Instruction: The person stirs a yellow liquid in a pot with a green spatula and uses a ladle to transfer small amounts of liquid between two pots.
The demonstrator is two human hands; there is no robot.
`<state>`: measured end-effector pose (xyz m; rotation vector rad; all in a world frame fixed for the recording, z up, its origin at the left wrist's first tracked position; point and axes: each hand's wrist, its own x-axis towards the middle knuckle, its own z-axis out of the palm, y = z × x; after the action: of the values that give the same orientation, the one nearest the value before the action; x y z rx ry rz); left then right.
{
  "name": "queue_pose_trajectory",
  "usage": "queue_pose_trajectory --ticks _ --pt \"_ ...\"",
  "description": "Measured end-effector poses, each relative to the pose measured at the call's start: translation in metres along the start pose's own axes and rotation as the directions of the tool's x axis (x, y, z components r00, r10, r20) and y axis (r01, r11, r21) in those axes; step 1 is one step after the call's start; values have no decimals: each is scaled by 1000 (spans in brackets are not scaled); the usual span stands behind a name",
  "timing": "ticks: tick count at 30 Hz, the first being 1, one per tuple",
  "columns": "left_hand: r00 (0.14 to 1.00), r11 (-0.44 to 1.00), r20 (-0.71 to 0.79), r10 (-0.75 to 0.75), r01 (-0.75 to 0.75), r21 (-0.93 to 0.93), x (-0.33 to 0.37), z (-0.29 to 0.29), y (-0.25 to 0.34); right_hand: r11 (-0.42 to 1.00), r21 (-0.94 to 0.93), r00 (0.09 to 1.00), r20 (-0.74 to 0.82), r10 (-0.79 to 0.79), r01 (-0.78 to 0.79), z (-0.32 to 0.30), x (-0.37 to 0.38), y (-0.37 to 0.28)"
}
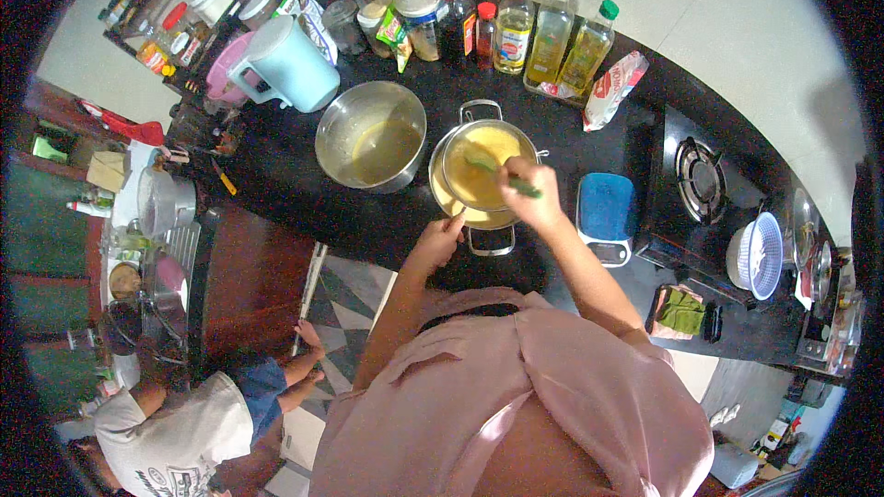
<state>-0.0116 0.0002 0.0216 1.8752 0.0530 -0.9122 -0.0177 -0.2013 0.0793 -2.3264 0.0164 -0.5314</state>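
Right hand (529, 191) gripped the green spatula (497, 173) — blade pointing left into the sieve (479, 166); left hand (440, 237) steadied the pot (479, 221) rim, nearer side.

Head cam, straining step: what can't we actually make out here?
- Green utensil: its handle end is hidden inside the right hand.
- Pot under the strainer: its inside is covered by the strainer and batter.
- Left hand fingers: contact with the pot rim is too small to judge.
- Bottle labels at the back: blurred.
- Counter's right end: bent and cut by the fisheye rim.
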Motion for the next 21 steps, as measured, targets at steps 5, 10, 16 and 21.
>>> queue_pose_trajectory --ticks 5,10,16,21 --pt "997 997 -16 -71 71 2 1 -3 1 999 -4 977 210 -46 48 -6 -16 -9" --pt "994 994 19 -105 106 -35 4 -5 0 1000 1 974 225 27 -28 -29 2 -2" --pt "987 987 138 -79 97 -128 6 -10 1 987 29 988 -1 157 -157 -61 50 16" --pt "979 994 202 -17 38 -100 1 -15 5 984 -79 987 -38 156 -159 -64 59 3"
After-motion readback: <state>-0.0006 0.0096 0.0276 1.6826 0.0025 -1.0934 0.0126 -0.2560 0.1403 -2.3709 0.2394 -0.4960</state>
